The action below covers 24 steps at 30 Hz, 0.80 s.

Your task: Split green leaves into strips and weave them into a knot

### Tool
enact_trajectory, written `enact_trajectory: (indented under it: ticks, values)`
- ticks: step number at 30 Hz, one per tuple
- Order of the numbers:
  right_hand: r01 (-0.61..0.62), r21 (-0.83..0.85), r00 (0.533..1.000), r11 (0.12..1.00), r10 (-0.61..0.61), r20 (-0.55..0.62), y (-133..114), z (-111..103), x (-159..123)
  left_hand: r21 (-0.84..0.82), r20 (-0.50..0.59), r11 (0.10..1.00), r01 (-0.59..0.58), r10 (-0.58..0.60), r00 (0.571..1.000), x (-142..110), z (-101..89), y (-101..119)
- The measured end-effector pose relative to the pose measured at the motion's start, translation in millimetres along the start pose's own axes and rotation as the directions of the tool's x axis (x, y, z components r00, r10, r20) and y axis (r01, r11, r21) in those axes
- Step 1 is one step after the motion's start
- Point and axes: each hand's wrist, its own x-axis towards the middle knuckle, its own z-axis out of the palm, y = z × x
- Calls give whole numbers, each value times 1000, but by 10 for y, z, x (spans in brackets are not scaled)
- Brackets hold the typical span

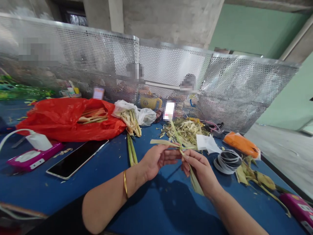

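Above the blue table, both my hands grip pale green leaf strips [176, 132] that cross one another at a single spot. My left hand [160, 159] pinches them from the left, close to the crossing, with a gold bangle on its wrist. From the right, my right hand [197, 164] holds the same crossing between thumb and fingers. One strip points up and away, another sticks out to the left, and a wider end hangs below my right hand. Long green stalks [132, 151] lie behind my left wrist.
A red plastic bag [58, 119] of dried husks and a smartphone [78, 159] lie left. Leaf scraps [188, 130] are piled ahead; a string spool [227, 161] and orange tissue pack [241, 145] are right. A perforated metal screen [168, 62] borders the table's far side, people behind it.
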Motion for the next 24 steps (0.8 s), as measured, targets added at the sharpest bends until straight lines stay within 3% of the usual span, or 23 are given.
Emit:
enact_trajectory:
  ticks: [2,4,8,11,17,19,21,24]
  values:
    - [1,4,1000,1000,-1,28,-3,-15,1,-64,2,991,115,-115,993,-1,-16,37]
    - [-1,-49,999,999,3,33,8,-22,14,-39,-13,987,154,-155,988,-9,-19,61]
    - [-3,-259,1000,966,1,-7,-2,-18,41,177,-21,983,57,-54,998,-50,-8,88]
    - [8,-396,1000,918,1,22,-30,-25,45,306,-10,951,45,-44,999,-73,0,102]
    - [62,-585,993,809,7,114,13,-72,32,320,-37,941,115,-108,993,-57,14,32]
    - [107,-658,992,746,-34,122,17,-75,24,316,-62,941,121,-106,992,-47,14,-5]
    - [177,-758,980,628,-181,78,-8,-80,16,294,-73,948,121,-103,992,-39,9,-27]
    - [254,-896,894,365,-442,74,-81,-110,14,264,-82,957,119,-101,991,-30,-1,-26]
